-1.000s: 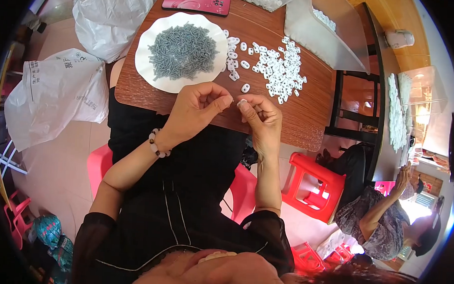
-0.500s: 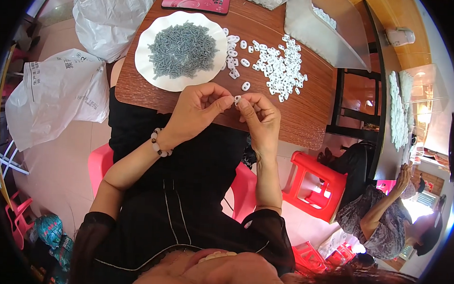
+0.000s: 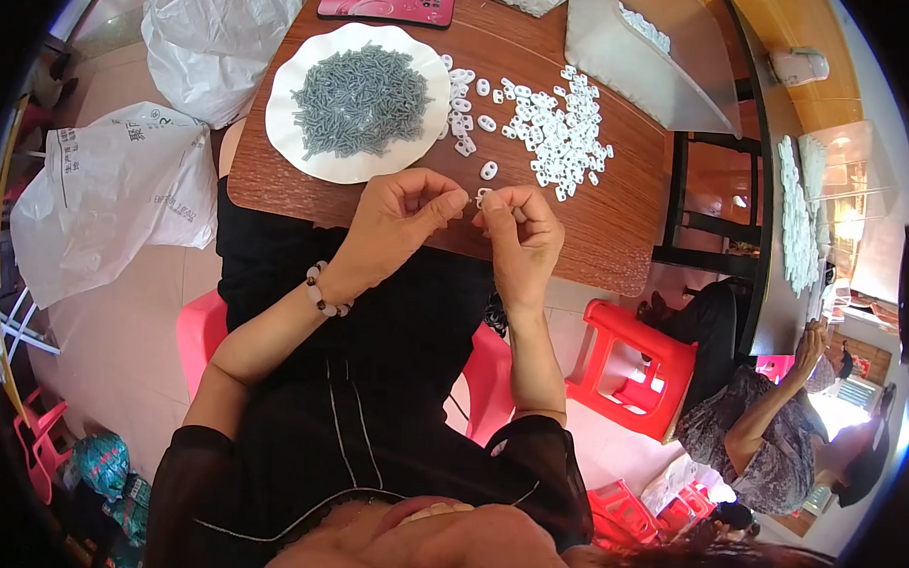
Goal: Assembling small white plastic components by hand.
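Over the table's near edge, my left hand (image 3: 402, 222) is closed in a pinch of thumb and forefinger; whatever it holds is too small to make out. Just right of it, my right hand (image 3: 524, 241) pinches at a small white two-holed piece (image 3: 483, 195), partly covered by the fingertips. A narrow gap separates the two hands' fingertips. Beyond my left hand stands a white scalloped plate (image 3: 285, 128) heaped with small grey rods (image 3: 361, 100). To its right, white two-holed pieces (image 3: 565, 138) lie in a loose pile, with several more beside the plate's rim.
A pink phone (image 3: 384, 1) lies at the brown table's (image 3: 616, 255) far left. A translucent tray (image 3: 642, 80) occupies the far right. White sacks (image 3: 117, 192) stand on the left floor. Right of me are a red stool (image 3: 637, 371) and another person (image 3: 760, 435) at a dark table.
My fingertips have drawn apart slightly; both hands were together at the white piece before. The white piece now shows by my right fingertips. The view has shifted a little.
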A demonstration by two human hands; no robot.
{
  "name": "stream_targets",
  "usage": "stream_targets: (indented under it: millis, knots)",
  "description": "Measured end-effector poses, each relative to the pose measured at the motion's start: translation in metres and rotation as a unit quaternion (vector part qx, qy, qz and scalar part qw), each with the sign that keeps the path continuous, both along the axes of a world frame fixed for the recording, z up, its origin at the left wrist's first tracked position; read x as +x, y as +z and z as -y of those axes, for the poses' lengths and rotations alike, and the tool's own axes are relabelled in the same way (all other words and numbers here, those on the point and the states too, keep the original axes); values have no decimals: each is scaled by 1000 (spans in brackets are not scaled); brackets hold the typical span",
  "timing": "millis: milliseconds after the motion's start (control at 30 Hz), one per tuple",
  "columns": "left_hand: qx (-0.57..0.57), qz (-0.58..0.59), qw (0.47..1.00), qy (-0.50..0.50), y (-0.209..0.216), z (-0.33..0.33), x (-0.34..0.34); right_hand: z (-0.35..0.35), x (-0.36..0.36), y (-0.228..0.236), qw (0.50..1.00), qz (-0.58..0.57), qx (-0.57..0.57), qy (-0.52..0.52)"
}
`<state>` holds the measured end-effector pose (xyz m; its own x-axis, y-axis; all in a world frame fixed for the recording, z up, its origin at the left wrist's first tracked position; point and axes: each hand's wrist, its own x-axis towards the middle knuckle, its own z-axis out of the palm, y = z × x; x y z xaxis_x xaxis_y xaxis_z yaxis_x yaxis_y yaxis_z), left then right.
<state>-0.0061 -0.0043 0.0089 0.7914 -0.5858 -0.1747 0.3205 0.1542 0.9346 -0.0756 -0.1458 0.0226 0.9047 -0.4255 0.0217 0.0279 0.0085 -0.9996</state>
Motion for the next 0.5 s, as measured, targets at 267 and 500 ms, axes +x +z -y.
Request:
stream_targets:
  millis: [267,500]
  knots:
    - [-26,-32,999,16,0,3,-1,0,1,-1,1000,-3,-5,-3]
    - [-25,-28,999,14,0,3,-1,-2,3,-1,1000,2,-11,4]
